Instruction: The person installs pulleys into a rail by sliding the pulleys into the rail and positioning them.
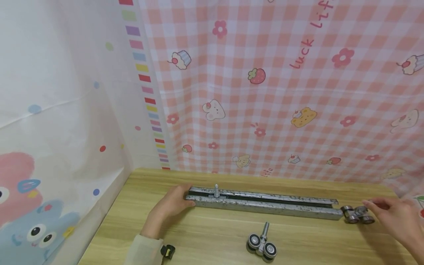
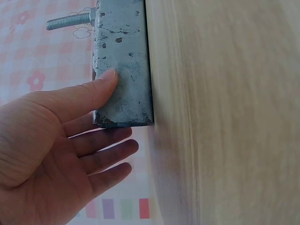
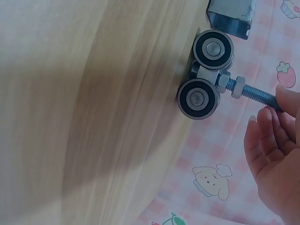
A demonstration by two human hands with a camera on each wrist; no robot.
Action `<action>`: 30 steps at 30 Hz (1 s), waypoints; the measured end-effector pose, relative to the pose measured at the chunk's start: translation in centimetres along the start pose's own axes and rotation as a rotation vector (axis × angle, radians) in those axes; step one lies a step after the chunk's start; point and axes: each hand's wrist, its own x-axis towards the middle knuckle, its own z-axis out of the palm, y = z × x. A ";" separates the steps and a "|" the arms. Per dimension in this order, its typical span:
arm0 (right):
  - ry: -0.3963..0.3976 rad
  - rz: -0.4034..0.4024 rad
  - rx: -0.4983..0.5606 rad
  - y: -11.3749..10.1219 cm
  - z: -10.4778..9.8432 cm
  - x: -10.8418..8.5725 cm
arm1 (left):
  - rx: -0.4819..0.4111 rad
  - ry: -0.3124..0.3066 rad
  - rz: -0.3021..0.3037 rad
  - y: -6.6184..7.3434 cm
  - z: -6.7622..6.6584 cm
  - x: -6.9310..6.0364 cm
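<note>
A grey metal channel rail [image 1: 265,208], speckled with dark marks, lies across the wooden table with its slot facing up. Its left end is pinched by my left hand [image 1: 173,201]; in the left wrist view the thumb [image 2: 105,86] presses the side face and the other fingers extend past the end. A threaded bolt [image 1: 216,190] sticks up from the slot near that end. Beyond the rail's right end, my right hand [image 1: 395,217] pinches the threaded stem [image 3: 255,93] of a roller trolley [image 3: 206,72]. Its wheels are close to the rail's open end.
Another roller trolley [image 1: 261,247] lies in front of the rail, its stem pointing away from me. A small black object [image 1: 168,251] sits by my left sleeve. Behind the table [image 1: 205,235] hangs a pink checked cloth [image 1: 281,92]; a white printed cloth [image 1: 66,110] hangs at left.
</note>
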 end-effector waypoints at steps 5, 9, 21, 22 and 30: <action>0.011 -0.033 0.015 -0.3 0.2 -0.1 | 0.008 0.002 0.007 -0.1 0.0 0.0; 0.015 -0.028 0.007 -0.8 0.4 0.0 | 0.005 -0.001 0.000 -0.1 0.0 0.1; 0.052 -0.088 0.003 -1.3 0.8 0.0 | 0.007 0.005 -0.002 -0.1 0.0 0.1; 0.057 -0.093 0.006 -1.3 0.8 0.0 | 0.009 0.005 -0.003 -0.1 0.0 0.1; 0.107 -0.140 0.012 -1.2 1.1 0.1 | 0.005 0.003 -0.003 0.0 0.0 0.1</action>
